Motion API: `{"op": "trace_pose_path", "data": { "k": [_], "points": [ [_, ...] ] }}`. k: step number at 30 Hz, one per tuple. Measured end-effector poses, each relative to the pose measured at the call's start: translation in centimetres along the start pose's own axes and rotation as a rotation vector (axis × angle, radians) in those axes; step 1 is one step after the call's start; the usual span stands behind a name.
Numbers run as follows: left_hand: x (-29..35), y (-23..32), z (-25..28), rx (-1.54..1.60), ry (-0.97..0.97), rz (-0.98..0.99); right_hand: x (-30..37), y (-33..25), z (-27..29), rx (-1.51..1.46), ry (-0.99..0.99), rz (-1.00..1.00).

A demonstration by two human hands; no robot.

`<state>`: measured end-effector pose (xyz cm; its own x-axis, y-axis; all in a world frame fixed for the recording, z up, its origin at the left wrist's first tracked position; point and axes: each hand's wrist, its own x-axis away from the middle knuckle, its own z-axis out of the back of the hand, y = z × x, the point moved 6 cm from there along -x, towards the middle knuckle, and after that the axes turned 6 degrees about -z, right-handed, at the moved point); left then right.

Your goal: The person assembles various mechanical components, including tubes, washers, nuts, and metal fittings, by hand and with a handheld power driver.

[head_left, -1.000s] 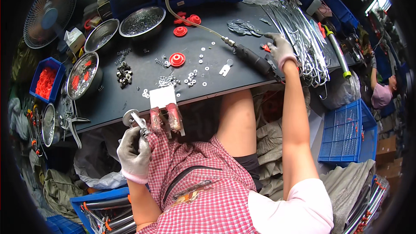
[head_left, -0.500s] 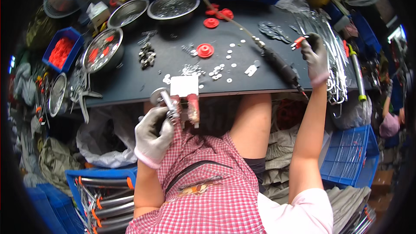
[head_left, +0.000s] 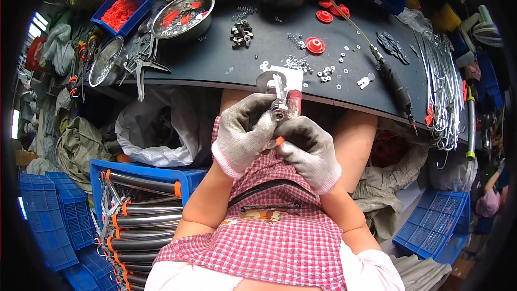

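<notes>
Both my hands, in grey-white gloves, meet over my lap at the table's front edge. My left hand (head_left: 245, 132) is closed on a metal part with a round disc (head_left: 266, 82) and a coil spring (head_left: 277, 113). My right hand (head_left: 311, 151) is closed beside it, its fingertips pinching a small orange piece (head_left: 279, 141) that sits between the two hands. Just beyond the fingers, a red-topped fixture (head_left: 294, 99) stands at the edge, with a white pad (head_left: 293, 75) behind it. The fingers hide part of the metal part.
Washers (head_left: 326, 74) and a red knob (head_left: 315, 45) lie on the dark table (head_left: 215, 67). A power screwdriver (head_left: 396, 86) on a hose and hooked metal rods (head_left: 441, 91) are at right. Metal bowls (head_left: 183, 16) stand far left. A blue crate (head_left: 196, 178) of black tubes is near left.
My right hand has come from the rods at the right to meet my left hand, bringing the small orange piece. The view has shifted left, so the table things appear farther right.
</notes>
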<state>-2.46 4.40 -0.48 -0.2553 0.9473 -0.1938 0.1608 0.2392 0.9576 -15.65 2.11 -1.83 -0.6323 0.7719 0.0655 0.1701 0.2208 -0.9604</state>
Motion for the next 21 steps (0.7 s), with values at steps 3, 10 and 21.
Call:
{"op": "trace_pose_path", "data": {
  "k": [3, 10, 21],
  "points": [
    [0.1, 0.2, 0.1, 0.066, 0.017, 0.032, 0.8, -0.3, 0.3, -0.05, -0.017, 0.013],
    [0.3, 0.5, 0.1, -0.105, 0.003, -0.095, 0.3, 1.7, -1.2, -0.601, -0.155, -0.342],
    [0.2, 0.4, 0.6, -0.229, -0.003, -0.17, 0.3, 2.0, -1.8, -0.743, -0.152, -0.417]
  ]
}}
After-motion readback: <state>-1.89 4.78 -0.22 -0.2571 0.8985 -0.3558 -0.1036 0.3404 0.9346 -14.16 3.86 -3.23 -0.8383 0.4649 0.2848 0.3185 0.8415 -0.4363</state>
